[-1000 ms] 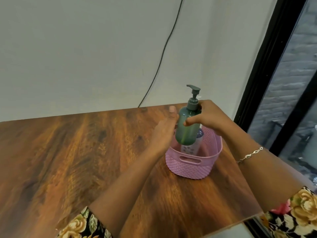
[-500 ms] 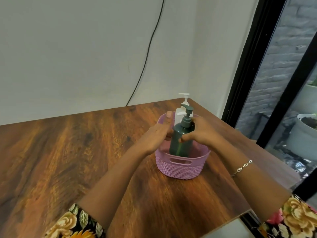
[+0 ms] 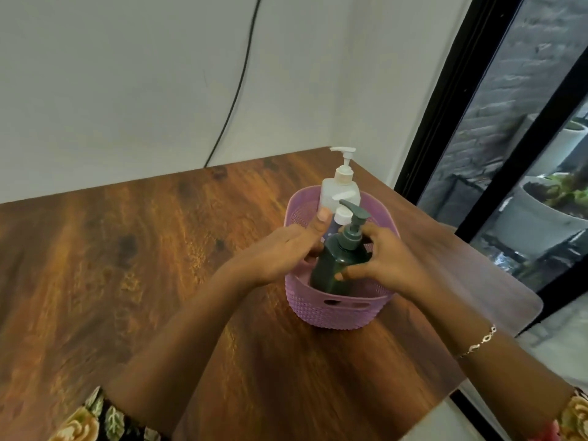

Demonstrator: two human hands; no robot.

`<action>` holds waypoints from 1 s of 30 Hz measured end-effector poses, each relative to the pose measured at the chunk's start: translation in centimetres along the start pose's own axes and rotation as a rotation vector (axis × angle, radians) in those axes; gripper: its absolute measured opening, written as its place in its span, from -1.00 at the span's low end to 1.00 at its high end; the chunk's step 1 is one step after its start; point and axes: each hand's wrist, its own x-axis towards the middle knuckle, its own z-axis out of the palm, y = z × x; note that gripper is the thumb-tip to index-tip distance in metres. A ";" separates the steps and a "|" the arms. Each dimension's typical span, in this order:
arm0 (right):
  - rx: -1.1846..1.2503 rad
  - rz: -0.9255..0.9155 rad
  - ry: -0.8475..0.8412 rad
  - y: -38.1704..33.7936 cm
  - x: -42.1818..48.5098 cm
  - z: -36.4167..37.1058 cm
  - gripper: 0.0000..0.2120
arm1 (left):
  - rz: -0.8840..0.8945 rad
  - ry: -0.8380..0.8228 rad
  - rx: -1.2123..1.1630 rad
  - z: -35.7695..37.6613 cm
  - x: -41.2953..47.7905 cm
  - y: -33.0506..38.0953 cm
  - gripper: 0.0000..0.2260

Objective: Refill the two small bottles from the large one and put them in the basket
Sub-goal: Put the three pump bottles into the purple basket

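Dark green plastic pump bottle (image 3: 335,265) sits upright in the lilac woven-texture plastic basket (image 3: 340,308), near side. Right hand (image 3: 380,261) grips it: thumb across the front, fingers curled round the back by the neck. Left hand (image 3: 280,253) has fingers curled against the bottle's left shoulder, thumb up. Small lavender bottle with white cap (image 3: 342,217) is in the basket behind it. Large white pump bottle (image 3: 338,189) stands at the far rim; inside or behind, can't tell. Basket is on the brown wooden table (image 3: 143,265), near its right corner.
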 end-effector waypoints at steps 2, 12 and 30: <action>-0.026 0.017 0.001 0.5 0.0 0.1 -0.37 | 0.028 -0.055 -0.014 -0.3 0.2 -0.5 0.09; -0.114 0.057 -0.041 0.0 -0.2 0.3 -0.31 | -0.031 -0.273 -0.144 -2.7 2.2 -2.1 0.03; -0.165 0.200 -0.005 -0.8 -0.5 2.2 -0.24 | -0.215 -0.522 -0.075 -4.2 2.3 0.7 -0.43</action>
